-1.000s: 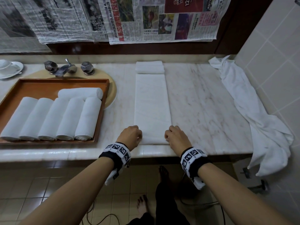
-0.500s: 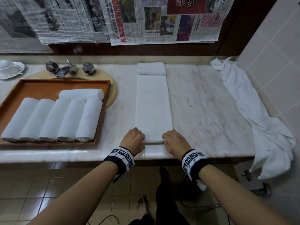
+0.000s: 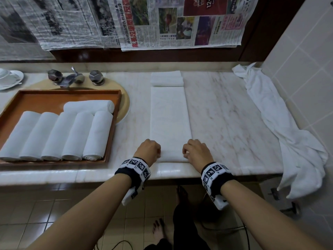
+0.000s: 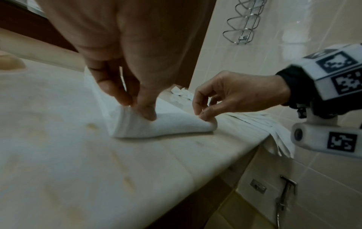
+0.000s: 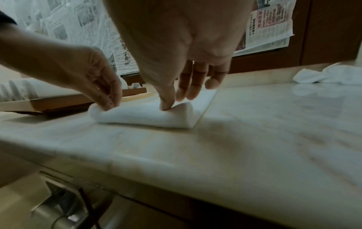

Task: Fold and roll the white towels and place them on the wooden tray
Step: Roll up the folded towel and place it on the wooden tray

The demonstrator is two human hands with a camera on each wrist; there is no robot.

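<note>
newspaper red ad "12", Chinese headlines, rest illegible

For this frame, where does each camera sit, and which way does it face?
Head: above, facing down at the marble counter, wooden tray and long folded white towel; both forearms show.
Left wrist: under the left hand, facing right; the right hand shows.
Right wrist: under the right hand, facing left toward the tray.
Shared: both hands pinching the towel's rolled near end.

Newspaper sheets hang above a marble counter, pale wall tiles at right.
</note>
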